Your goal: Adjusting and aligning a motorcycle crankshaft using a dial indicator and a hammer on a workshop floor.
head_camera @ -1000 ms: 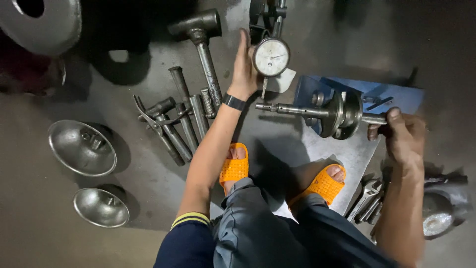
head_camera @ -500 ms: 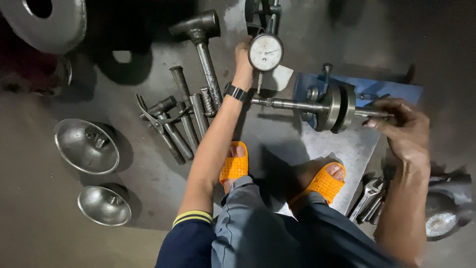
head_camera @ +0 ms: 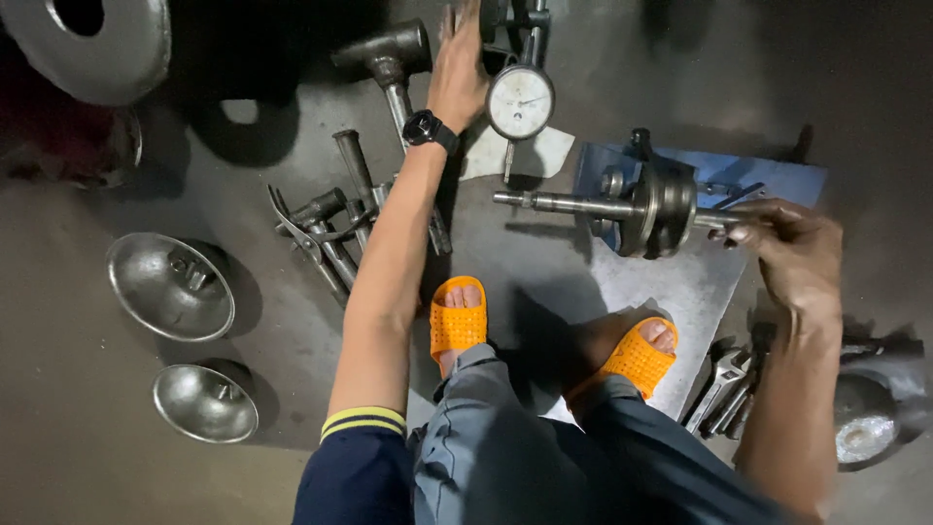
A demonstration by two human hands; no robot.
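Head view: your left hand [head_camera: 459, 73] rests flat, fingers spread, on the floor beside the dial gauge [head_camera: 520, 101] and its stand; it grips nothing. Your right hand [head_camera: 792, 255] pinches the right end of the crankshaft [head_camera: 653, 206], fingers narrow around the shaft tip. The crankshaft lies level over a blue stand [head_camera: 700, 170], on a grey plate [head_camera: 661, 292], with the gauge stem just above its left shaft. Step in hand, by my read: checking the shaft's runout, turning it by hand. The next move calls for a slow, steady turn and a steady gauge. No packages, labels or signs; only a white paper scrap [head_camera: 525, 156] under the gauge. Hammer [head_camera: 389, 58], loose tools [head_camera: 335, 228] and two steel bowls [head_camera: 170, 287] lie to the left.
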